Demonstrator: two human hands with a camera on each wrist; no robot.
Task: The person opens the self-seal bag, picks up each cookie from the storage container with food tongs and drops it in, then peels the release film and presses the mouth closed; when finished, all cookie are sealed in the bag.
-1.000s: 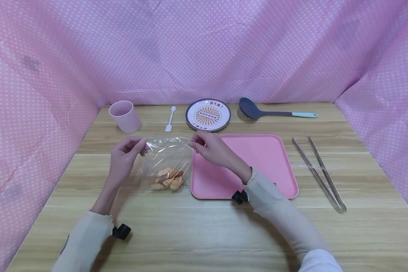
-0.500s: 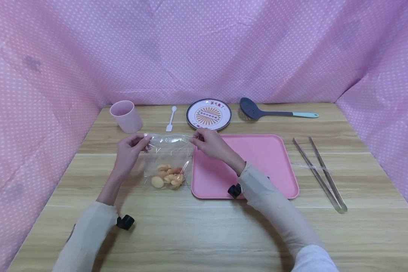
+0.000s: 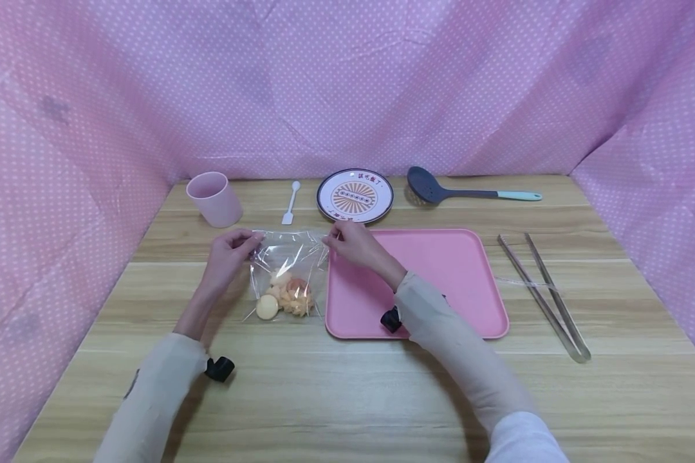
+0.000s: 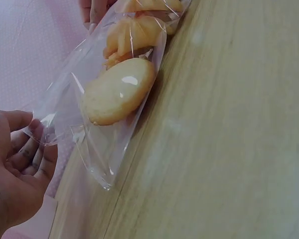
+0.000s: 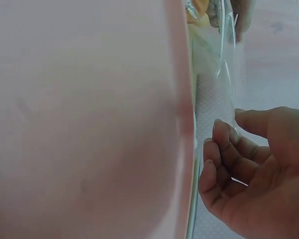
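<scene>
A clear plastic bag (image 3: 284, 254) of cookies hangs between the two hands, its top edge stretched sideways. My left hand (image 3: 224, 258) pinches its upper left corner between thumb and forefinger, while my right hand (image 3: 356, 245) pinches the upper right corner beside the pink tray. Several cookies (image 3: 296, 297) lie heaped along the bag's bottom. In the left wrist view, a smooth round cookie (image 4: 120, 92) sits nearest, with ridged piped ones (image 4: 132, 37) behind it. The right wrist view shows the right thumb and forefinger at the film, the other fingers curled loosely.
A pink tray (image 3: 440, 283) lies just right of the bag. Behind stand a pink cup (image 3: 215, 200), a small white spoon (image 3: 290, 204), a patterned plate (image 3: 354, 195) and a dark skimmer (image 3: 434, 188). Metal tongs (image 3: 547, 302) lie at the right.
My left hand has moved right, closer to the right hand, so the bag's top is narrower. The cookies have shifted inside, and the round one now faces forward at the lower left.
</scene>
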